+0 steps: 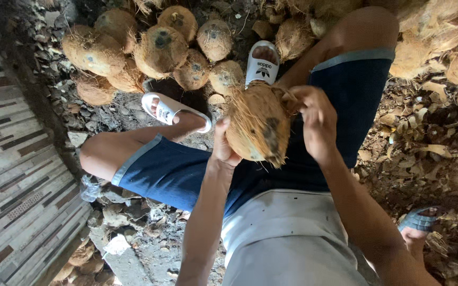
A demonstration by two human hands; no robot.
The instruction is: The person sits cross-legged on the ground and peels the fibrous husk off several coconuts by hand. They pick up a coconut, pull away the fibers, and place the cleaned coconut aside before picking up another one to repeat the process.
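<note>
A brown, fibrous coconut (258,124) sits in front of my lap, with loose husk fibres hanging off its left and lower edges. My left hand (222,144) cups its lower left side from behind. My right hand (314,122) grips the upper right side, fingers curled over the husk near the top. Below the coconut are my blue shorts (176,172) and white shirt (287,233).
A heap of husked coconuts (160,50) lies on the ground ahead of my white-sandalled feet (172,110). Husk scraps (425,153) cover the ground on the right, where another person's foot in a blue sandal (417,225) shows. A tiled wall (11,175) runs along the left.
</note>
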